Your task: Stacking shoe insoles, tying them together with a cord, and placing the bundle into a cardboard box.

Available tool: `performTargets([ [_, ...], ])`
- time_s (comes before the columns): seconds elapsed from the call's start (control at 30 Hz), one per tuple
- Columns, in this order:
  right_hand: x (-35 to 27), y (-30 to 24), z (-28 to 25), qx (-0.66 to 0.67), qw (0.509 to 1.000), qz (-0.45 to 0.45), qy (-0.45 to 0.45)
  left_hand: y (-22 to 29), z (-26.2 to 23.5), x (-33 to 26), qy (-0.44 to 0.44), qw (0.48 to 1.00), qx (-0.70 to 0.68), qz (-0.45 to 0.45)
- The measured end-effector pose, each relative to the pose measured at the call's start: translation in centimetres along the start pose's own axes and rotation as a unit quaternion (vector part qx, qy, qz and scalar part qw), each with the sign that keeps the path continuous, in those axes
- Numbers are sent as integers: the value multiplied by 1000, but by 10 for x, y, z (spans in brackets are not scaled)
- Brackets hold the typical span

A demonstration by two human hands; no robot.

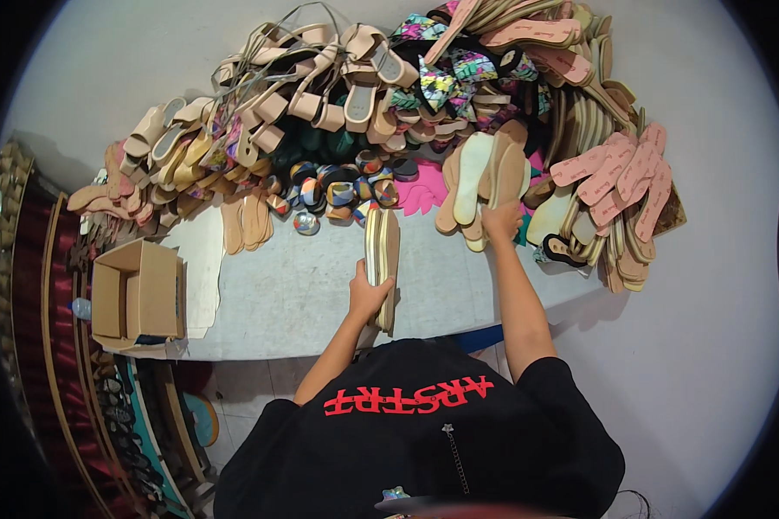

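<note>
My left hand (370, 292) is closed around a stack of shoe soles (384, 238), standing on edge with cream and tan layers, over the near middle of the table. To the right, my right hand (502, 223) grips the near end of some tan soles (507, 160), its fingers curled at their right side. Beside these lies a pale whitish sole (473, 164), with more tan soles beneath it. What lies under my right palm is hidden.
Heeled beige sandals (363, 95) are heaped along the back wall. Multicoloured rounded pieces (340, 192) sit in front of them. Pink printed insoles (614, 177) top a pile at right. An open cardboard box (138, 294) stands at the table's left edge.
</note>
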State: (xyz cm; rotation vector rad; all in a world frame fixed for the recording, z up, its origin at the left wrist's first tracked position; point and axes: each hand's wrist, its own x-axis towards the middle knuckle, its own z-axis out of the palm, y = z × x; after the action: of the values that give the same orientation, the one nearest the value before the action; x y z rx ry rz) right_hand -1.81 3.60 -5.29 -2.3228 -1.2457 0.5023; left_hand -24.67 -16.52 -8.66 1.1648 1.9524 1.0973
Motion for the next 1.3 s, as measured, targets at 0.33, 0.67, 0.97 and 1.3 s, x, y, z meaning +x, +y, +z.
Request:
performTargets([
  [0.33,-79,28,-5,162,977,-129,47,-34,-47,-31,57,995,50,67],
  [0.67,-43,31,2,48,964,-243,96,-59,-22,-18,81,992,90,45],
  [0.97,-137,61,48,300,912,-280,-15,-68,-47,-45,31,995,87,-32],
  [1.3,-239,86,93,189,941,-162,-230,-36,-58,-47,49,987,137,-63],
])
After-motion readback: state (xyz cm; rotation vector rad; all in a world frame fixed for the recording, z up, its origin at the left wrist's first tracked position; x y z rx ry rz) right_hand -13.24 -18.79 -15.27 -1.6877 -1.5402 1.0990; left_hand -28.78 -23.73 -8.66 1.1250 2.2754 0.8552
